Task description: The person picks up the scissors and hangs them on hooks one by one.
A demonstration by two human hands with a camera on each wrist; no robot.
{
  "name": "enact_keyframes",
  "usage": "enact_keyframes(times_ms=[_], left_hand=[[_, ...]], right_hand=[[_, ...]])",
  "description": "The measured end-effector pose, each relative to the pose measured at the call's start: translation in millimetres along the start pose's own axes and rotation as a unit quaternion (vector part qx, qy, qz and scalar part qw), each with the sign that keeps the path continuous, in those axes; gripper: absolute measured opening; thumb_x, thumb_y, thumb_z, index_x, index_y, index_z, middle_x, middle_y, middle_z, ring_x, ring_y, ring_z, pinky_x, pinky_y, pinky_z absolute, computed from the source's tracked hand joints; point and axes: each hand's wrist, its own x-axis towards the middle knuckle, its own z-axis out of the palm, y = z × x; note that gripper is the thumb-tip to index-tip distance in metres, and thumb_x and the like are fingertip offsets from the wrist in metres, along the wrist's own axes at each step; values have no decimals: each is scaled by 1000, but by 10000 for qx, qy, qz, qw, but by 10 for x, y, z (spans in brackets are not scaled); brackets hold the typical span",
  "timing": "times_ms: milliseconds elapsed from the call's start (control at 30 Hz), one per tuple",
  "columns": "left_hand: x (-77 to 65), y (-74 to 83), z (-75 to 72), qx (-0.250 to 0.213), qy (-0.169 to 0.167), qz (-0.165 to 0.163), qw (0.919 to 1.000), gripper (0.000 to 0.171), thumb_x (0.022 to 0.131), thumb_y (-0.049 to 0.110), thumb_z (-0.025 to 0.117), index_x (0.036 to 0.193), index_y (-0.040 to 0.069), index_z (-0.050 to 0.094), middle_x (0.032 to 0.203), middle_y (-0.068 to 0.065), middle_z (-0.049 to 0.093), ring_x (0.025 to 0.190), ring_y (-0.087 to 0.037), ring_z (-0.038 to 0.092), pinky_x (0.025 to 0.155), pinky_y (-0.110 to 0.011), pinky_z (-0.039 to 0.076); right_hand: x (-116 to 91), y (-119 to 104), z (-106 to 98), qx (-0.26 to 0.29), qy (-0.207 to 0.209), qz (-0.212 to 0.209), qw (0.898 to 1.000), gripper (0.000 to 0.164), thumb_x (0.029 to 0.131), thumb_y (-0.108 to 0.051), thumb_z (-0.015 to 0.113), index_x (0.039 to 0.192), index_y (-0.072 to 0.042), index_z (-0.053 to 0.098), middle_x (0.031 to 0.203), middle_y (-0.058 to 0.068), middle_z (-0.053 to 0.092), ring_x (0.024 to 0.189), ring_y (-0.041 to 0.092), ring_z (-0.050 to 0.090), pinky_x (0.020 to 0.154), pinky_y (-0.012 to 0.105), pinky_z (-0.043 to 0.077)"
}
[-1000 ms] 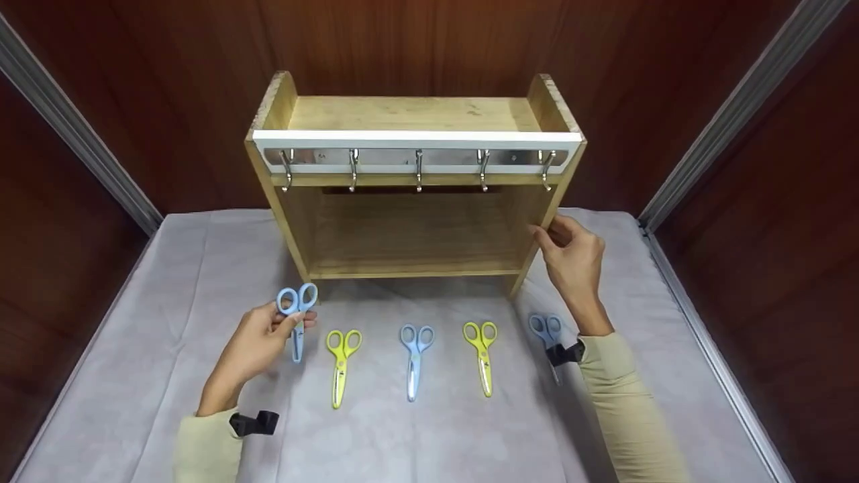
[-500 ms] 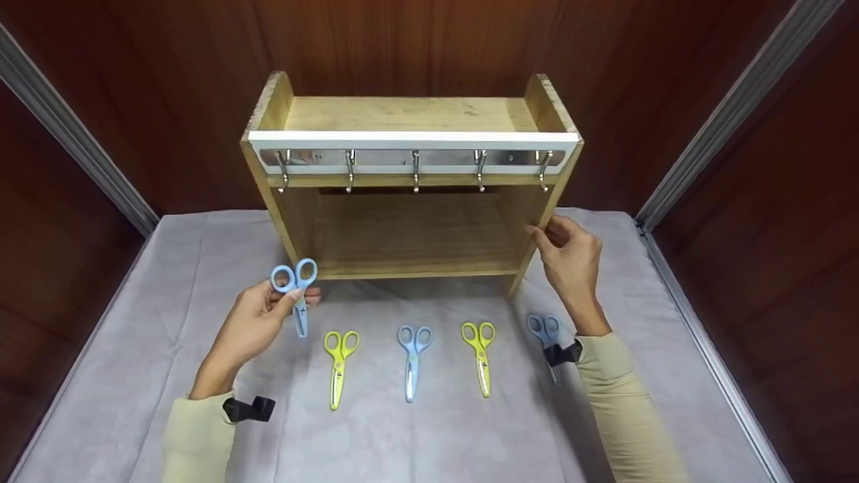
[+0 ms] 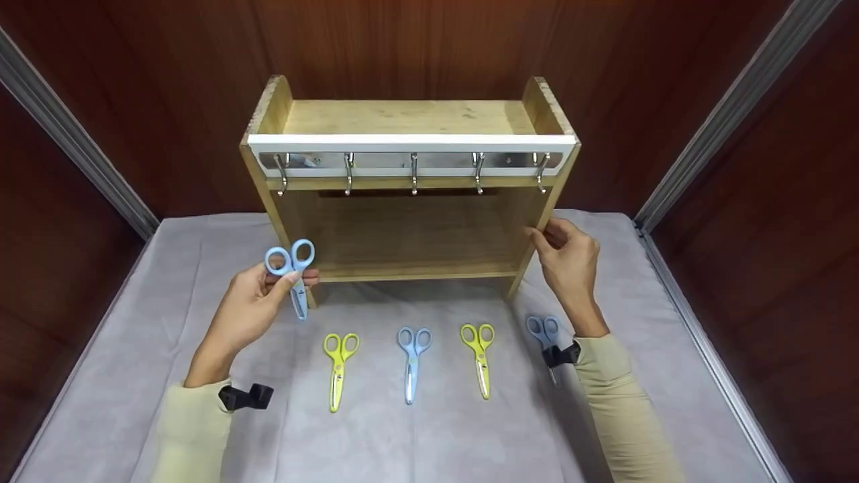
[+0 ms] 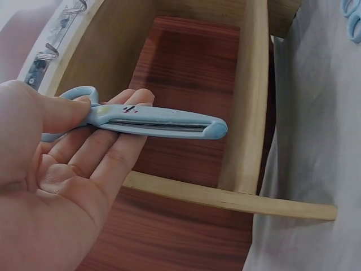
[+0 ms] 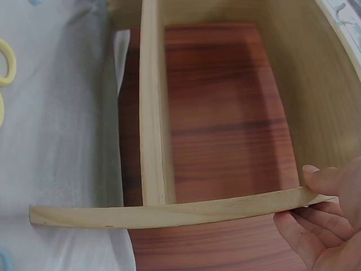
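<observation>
Blue scissors (image 3: 299, 295) are pinched between the thumb and fingers of my left hand (image 3: 245, 308), handle loops up and blades pointing down, in front of the shelf's left side. In the left wrist view the blue scissors (image 4: 163, 119) lie across the fingers under the thumb. My right hand (image 3: 570, 261) grips the right side panel of the wooden shelf (image 3: 416, 275), thumb on the inner face. The right wrist view has the fingers wrapped at that panel (image 5: 169, 216). Along the shelf's front runs a white rail (image 3: 416, 139) with several metal hooks (image 3: 414, 174).
On the grey cloth (image 3: 362, 443) lie yellow scissors (image 3: 337, 369), blue scissors (image 3: 411, 362), more yellow scissors (image 3: 480, 359) and further blue scissors (image 3: 541, 329), partly behind the right wrist's camera. Dark red wooden walls (image 3: 416, 47) stand behind and at both sides.
My left hand has risen with the blue scissors, moving up and slightly left toward the shelf's left side. The right hand keeps its grip on the panel.
</observation>
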Motion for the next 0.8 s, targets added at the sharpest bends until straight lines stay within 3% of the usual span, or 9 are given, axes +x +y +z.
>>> enact_keyframes(times_ms=[300,567,800], left_hand=[[85,193,-57,-517,309,399,9974,28,109,10,55,129,-8,63,119,-26,77,101,-5,78,96,-16,58],[194,387,-116,-783,476,603,9940,25,108,11,57,122,-8,64,108,0,83,101,-9,79,99,-19,58],[252,437,-159,-788,535,707,9929,26,108,13,58,122,-8,64,107,5,83,101,-9,80,99,-20,58]], right_hand=[[-9,-1,7,-9,-18,-7,10000,23,91,-16,84,106,1,79,99,16,82,90,27,80,72,4,52],[-15,8,2,4,-9,-12,10000,23,91,-15,84,106,1,79,100,17,82,91,27,80,73,4,52],[-10,5,0,21,11,-30,10000,22,90,-14,84,105,1,79,99,16,82,90,25,80,72,5,52]])
